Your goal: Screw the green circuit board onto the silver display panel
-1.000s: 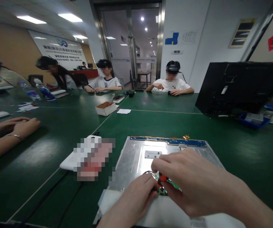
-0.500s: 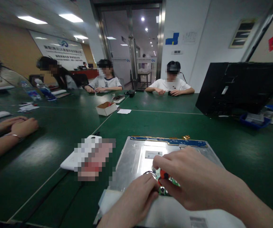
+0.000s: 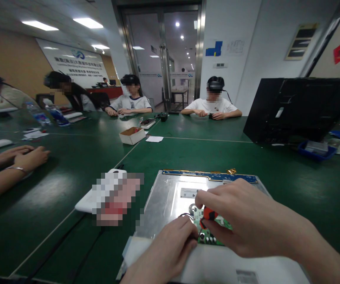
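My right hand (image 3: 243, 219) is closed around the red-and-black handle of a screwdriver (image 3: 210, 213), tilted over a green circuit board (image 3: 211, 237). The board lies on a silver metal display panel (image 3: 164, 203) with a blue circuit strip (image 3: 187, 174) along its far edge. My left hand (image 3: 172, 242) rests at the board's left side, fingers pressed together near the screwdriver's lower end; what they pinch is hidden. Dark wires (image 3: 185, 215) run beside these fingers. White sheet material (image 3: 217, 262) covers the near part of the panel.
Left of the panel lie a white object (image 3: 88, 199) and a blurred pink item (image 3: 119, 205), with cables. A small white box (image 3: 132, 135) and paper (image 3: 155, 139) sit farther off. A black monitor (image 3: 300, 110) stands right. Another person's hands (image 3: 29, 157) rest at left; several people sit around.
My right hand has shifted slightly right with the screwdriver, so more of the green board shows. My left hand has stayed nearly in place.
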The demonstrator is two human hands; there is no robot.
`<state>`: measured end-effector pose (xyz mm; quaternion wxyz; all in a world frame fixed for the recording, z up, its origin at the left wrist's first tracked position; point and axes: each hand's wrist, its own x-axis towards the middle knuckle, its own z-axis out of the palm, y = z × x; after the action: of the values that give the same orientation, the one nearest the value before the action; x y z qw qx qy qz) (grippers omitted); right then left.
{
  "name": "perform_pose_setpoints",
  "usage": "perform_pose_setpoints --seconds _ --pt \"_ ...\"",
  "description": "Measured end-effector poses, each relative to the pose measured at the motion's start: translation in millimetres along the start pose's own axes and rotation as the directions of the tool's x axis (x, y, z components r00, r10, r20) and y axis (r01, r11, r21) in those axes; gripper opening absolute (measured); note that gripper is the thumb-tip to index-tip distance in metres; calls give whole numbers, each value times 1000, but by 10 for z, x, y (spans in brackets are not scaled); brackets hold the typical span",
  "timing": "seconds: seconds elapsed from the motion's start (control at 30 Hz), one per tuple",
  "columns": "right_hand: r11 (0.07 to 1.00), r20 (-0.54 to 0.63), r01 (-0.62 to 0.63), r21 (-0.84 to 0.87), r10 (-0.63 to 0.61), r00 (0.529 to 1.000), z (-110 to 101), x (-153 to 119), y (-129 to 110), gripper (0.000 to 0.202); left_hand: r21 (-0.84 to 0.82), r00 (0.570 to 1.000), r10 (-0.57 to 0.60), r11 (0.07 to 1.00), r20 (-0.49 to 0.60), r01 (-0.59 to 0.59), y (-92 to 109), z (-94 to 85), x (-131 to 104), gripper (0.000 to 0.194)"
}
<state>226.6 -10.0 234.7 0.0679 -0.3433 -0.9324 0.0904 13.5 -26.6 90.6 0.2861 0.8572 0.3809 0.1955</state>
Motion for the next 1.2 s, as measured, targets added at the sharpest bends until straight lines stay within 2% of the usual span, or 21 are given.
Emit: perform_pose_setpoints --seconds 0.57,1.2 --pt "1000 28 26 6 -26 999 48 48 -29 7 1 1000 10 1000 -17 -10 -1 14 14 16" --pt "998 28 -9 -61 11 1000 33 55 -57 7 -16 1000 21 1000 -11 -21 68 -30 -6 19"
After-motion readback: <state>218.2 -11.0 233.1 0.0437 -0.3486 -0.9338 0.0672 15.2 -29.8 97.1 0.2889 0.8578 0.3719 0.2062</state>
